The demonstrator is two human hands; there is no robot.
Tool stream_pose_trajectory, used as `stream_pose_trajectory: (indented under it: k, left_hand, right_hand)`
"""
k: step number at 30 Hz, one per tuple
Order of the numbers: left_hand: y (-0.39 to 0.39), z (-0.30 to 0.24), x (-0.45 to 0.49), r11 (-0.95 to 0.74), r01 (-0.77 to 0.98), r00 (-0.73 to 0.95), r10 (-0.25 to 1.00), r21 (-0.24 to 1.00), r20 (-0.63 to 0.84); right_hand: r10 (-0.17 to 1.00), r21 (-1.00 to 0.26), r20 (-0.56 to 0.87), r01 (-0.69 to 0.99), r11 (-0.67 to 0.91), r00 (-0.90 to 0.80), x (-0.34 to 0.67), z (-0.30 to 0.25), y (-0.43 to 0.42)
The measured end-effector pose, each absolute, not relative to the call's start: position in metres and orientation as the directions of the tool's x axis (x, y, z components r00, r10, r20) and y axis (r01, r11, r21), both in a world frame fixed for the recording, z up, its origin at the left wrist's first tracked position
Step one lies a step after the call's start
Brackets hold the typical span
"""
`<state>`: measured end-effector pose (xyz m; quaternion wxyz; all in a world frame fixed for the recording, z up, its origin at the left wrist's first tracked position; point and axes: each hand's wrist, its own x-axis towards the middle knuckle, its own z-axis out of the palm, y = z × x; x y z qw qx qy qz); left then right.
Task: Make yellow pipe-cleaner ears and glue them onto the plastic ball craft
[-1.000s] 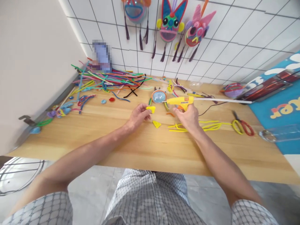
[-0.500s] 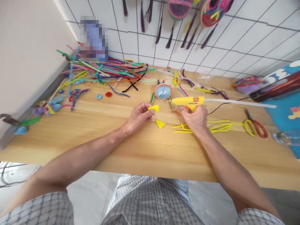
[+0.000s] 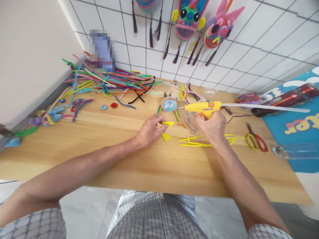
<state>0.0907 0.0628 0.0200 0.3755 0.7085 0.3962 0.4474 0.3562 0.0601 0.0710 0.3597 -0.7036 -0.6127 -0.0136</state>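
My left hand point(image 3: 152, 130) pinches a small yellow fuzzy piece point(image 3: 169, 123) between thumb and fingers. Just below it, a second yellow triangular piece point(image 3: 166, 137) lies on the table. My right hand point(image 3: 213, 127) is wrapped round the handle of a yellow hot glue gun point(image 3: 203, 106), whose nozzle points left. From the gun's back a long clear glue stick point(image 3: 264, 107) sticks out. Beyond my hands sits a clear oval dome with an orange rim point(image 3: 169, 104), on or against green-handled pliers point(image 3: 177, 115). Small scissors point(image 3: 191, 127) lie under the gun.
Many coloured pipe cleaners point(image 3: 112, 79) are piled at the back left. Yellow pipe cleaners point(image 3: 194, 143) and red-and-yellow-handled scissors point(image 3: 256, 141) lie to the right, near a clear plastic bottle point(image 3: 296, 151). Decorated masks point(image 3: 188, 21) with tassels hang on the tiled wall.
The glue gun has risen slightly and moved right, away from the yellow piece. My left hand has turned the piece flatter. The view has tilted up, showing more of the masks.
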Motion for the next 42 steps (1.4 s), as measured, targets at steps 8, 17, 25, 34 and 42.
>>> stream_pose_trajectory:
  k: [8, 17, 25, 34, 42]
  left_hand:
    - [0.105, 0.006, 0.1, -0.792, 0.356, 0.54, 0.608, 0.497, 0.583]
    - [0.109, -0.001, 0.099, -0.836, 0.368, 0.548, 0.549, 0.407, 0.631]
    - [0.121, 0.004, 0.094, -0.583, 0.268, 0.203, 0.812, 0.767, 0.547]
    - [0.123, 0.014, 0.093, -0.225, -0.028, 0.091, 0.97, 0.974, 0.227]
    - [0.093, 0.034, 0.091, 0.046, -0.119, 0.215, 0.976, 0.992, -0.02]
  right_hand:
    - [0.85, -0.19, 0.52, 0.981, 0.023, 0.081, 0.359, 0.102, 0.107]
    - [0.867, -0.046, 0.498, 0.998, 0.051, -0.021, 0.346, 0.121, 0.131]
    - [0.909, -0.196, 0.402, 0.98, -0.032, 0.11, 0.351, 0.1, 0.115]
    - [0.895, -0.48, 0.366, 0.876, -0.053, 0.255, 0.356, 0.072, 0.071]
    - [0.865, -0.614, 0.354, 0.786, -0.072, 0.356, 0.355, 0.046, 0.056]
